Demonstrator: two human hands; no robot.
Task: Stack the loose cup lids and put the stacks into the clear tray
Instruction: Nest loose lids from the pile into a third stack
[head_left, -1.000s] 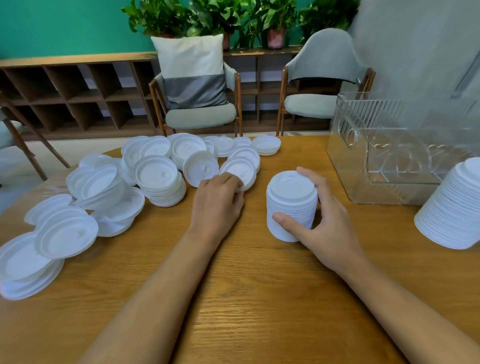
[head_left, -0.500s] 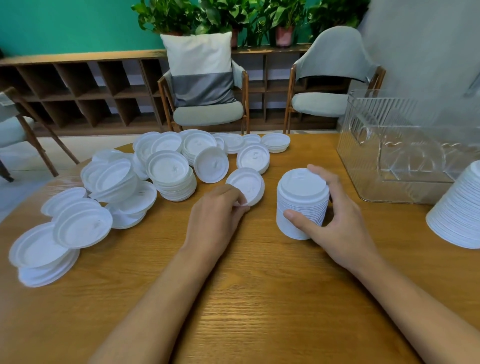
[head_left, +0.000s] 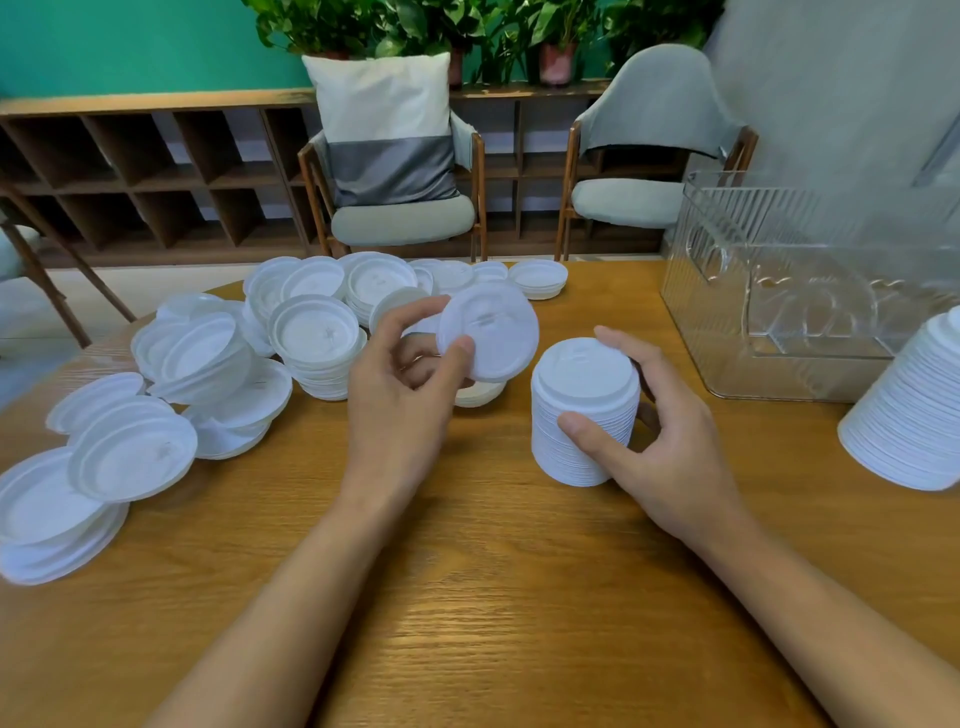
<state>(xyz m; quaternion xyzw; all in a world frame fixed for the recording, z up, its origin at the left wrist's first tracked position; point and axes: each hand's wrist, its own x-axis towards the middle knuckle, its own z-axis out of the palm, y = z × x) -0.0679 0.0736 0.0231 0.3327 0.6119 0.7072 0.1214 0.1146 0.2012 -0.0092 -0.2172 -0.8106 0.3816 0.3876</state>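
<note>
My left hand (head_left: 405, 384) pinches a single white lid (head_left: 491, 330) by its edge, lifted off the table and tilted, just left of the stack. A tall stack of white lids (head_left: 584, 410) stands on the wooden table (head_left: 493, 597) at the centre, and my right hand (head_left: 649, 436) grips it from the right side, thumb in front and fingers over the top rim. Several loose lids and low piles (head_left: 311, 332) lie spread over the left half of the table. The clear tray (head_left: 810, 291) stands at the right rear.
Another tall lid stack (head_left: 914, 415) leans at the right edge, in front of the tray. Two chairs (head_left: 400, 208) and a low wooden shelf stand behind the table. More lids (head_left: 47, 509) lie near the table's left edge.
My left hand has picked one lid up from the pile and raised it toward the stack. My right hand has kept its grip on the stack.
</note>
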